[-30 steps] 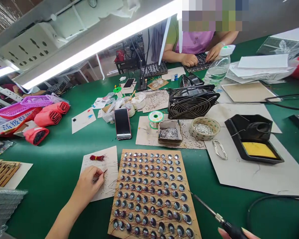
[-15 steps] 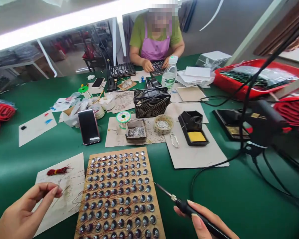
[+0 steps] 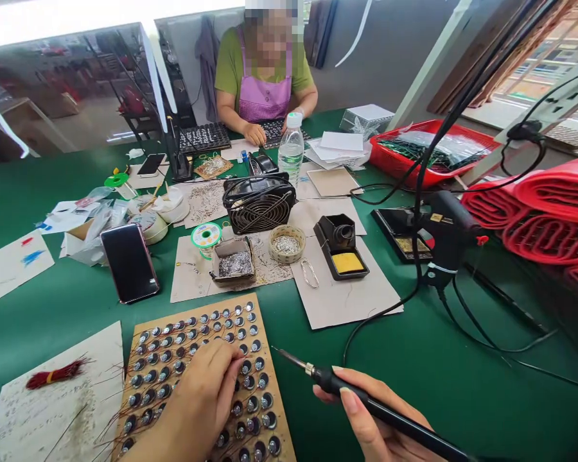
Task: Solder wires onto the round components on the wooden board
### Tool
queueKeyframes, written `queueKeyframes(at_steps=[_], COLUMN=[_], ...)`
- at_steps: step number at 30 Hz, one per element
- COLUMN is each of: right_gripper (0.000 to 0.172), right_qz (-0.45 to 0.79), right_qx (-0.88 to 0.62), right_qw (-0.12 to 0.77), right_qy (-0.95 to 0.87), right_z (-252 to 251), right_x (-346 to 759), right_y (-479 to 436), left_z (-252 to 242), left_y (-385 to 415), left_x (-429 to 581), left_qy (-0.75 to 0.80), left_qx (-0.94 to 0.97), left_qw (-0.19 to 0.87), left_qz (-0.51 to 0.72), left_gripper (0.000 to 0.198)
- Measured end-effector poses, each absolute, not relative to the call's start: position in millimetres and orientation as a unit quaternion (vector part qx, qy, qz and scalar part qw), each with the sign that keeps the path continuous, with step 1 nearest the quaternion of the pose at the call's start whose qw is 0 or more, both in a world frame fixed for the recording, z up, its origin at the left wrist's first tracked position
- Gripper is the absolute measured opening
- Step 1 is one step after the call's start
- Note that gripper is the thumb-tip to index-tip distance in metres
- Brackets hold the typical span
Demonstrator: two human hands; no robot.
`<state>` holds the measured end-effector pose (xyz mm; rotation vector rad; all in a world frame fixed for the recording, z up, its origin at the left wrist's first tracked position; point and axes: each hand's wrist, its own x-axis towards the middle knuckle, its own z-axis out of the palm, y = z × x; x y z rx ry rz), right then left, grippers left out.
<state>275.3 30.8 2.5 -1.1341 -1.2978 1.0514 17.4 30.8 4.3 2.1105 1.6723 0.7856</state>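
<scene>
My right hand (image 3: 366, 407) grips a black soldering iron (image 3: 395, 417), whose metal tip points left, just off the board's right edge. My left hand (image 3: 202, 391) reaches over the brown board (image 3: 264, 359), its thumb and fingers pinched together among the parts there. What the pinch holds is too small to make out; thin reddish wire shows by the fingertips. Rows of small round silver-and-black components (image 3: 166, 356) fill the board, with fine red wires running between them. Left of the board, a bundle of dark red wires (image 3: 58, 374) lies on a white sheet (image 3: 24, 417).
Behind the board stand a solder spool (image 3: 206, 237), a small box of bits (image 3: 234, 263), a round tub (image 3: 287, 245), a fan (image 3: 260, 205) and an iron stand with yellow sponge (image 3: 347, 262). A phone (image 3: 129, 266) leans at left. Cables hang at right. A co-worker (image 3: 264, 90) sits opposite.
My left hand has moved right, from above the white sheet onto the board. The view has swung right. My right hand still holds the soldering iron beside the board.
</scene>
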Motion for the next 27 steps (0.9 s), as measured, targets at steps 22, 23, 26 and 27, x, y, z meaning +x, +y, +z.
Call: queueKeyframes(at_steps=[22,23,26,27], right_gripper=[0.017,0.017,0.016,0.016], right_qz=[0.423,0.424,0.430,0.433], right_qx=[-0.482,-0.483,-0.490,-0.493], right_qw=[0.565,0.563,0.559,0.557], right_qy=[-0.520,-0.519,-0.512,-0.509], right_z=[-15.6,-15.8,-15.0,-14.2], right_x=[249.3,248.8,247.2,246.6], right_y=[25.5,25.3,24.4,24.2], left_z=[-5.7,-6.0,-6.5,-6.5], left_y=[23.7,23.7,24.0,24.2], left_x=[22.2,22.3,22.9,23.1], left_qy=[0.608,0.609,0.611,0.612], left_qx=[0.732,0.731,0.732,0.730], left_qw=[0.154,0.155,0.153,0.155], left_qz=[0.266,0.264,0.261,0.261], left_gripper=[0.008,0.008,0.008,0.008])
